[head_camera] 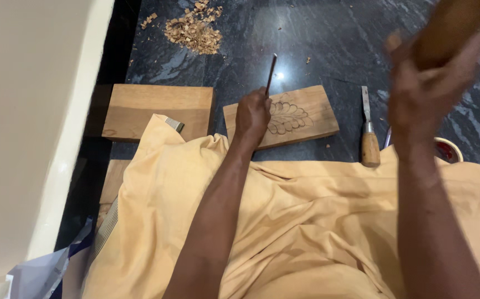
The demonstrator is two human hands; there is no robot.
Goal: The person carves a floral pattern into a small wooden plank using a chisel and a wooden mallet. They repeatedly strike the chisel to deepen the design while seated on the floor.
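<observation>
The person is sitting on a dark marble floor (317,39), lap covered in a yellow-orange cloth (306,221). The left hand (252,115) is gripping a thin metal chisel (271,73), its fingers pressed together in a fist around the lower shaft, so the tool is standing nearly upright with its tip hidden behind the hand, at the left part of a carved wooden board (306,113). That board is lying flat on the floor just in front of the lap, showing a leaf-like pattern cut into its middle. The right hand (425,91) is raised high at the right edge of the view, blurred, its fingers curling around the handle of a wooden mallet (450,27). A second chisel with a wooden handle (368,133) is lying on the floor just right of the board. A plain wooden plank (159,108) is resting to the left, partly under the cloth. A heap of wood chips (193,30) is sitting farther away on the floor. A small round container (449,149) is peeking out beside the right forearm.
</observation>
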